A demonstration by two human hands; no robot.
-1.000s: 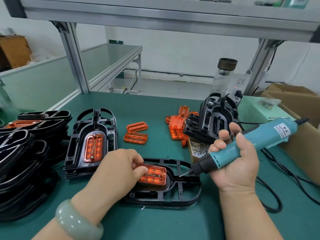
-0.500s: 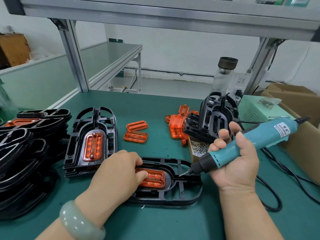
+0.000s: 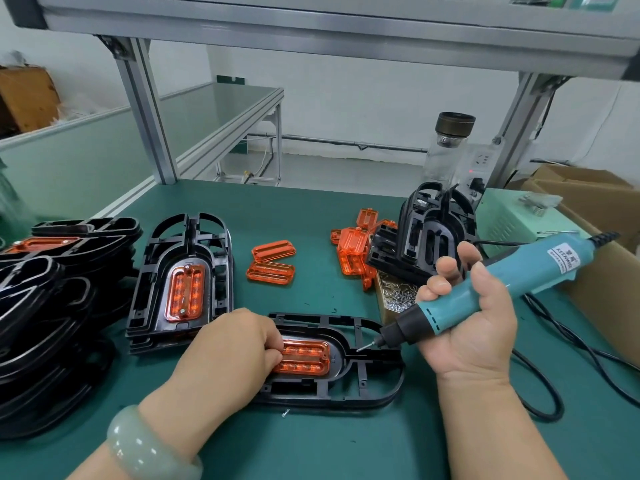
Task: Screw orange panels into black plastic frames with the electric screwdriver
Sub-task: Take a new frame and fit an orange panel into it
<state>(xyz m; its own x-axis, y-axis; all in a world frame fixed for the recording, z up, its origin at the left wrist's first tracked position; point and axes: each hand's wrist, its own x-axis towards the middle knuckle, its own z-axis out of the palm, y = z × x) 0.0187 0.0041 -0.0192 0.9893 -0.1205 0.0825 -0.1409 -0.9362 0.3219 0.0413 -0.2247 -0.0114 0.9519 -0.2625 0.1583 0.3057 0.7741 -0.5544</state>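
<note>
A worker's left hand (image 3: 228,355), a pale green bangle (image 3: 145,445) on its wrist, curls its fingers over the left end of a translucent orange plastic panel (image 3: 306,358), gripping it down into the oval recess of a black plastic frame (image 3: 363,393) that lies flat on the green bench mat (image 3: 311,452) at the front centre of the workstation. The right hand (image 3: 467,327) is clenched round a teal electric screwdriver (image 3: 502,278) with a black nose; the tool slants down to the left, its bit tip over the frame's central rib just beside the panel's right end, though contact cannot be judged. The screwdriver's black cable (image 3: 540,375) loops across the mat on the right. A small loose screw (image 3: 285,413) lies just in front of the frame. Beyond the left hand stands a low stack of black frames (image 3: 149,289), the top one fitted with an orange panel, and a larger heap of black frames (image 3: 45,306) fills the left edge. Two loose orange panels (image 3: 272,261) lie together mid-bench, with a further pile of orange panels (image 3: 353,251) beside several upright black frames (image 3: 433,230) and an open box of silver screws (image 3: 398,296). A clear glass bottle with a dark cap (image 3: 446,150), a pale green metal box (image 3: 512,220) and brown cardboard boxes (image 3: 588,188) stand at the back right
</note>
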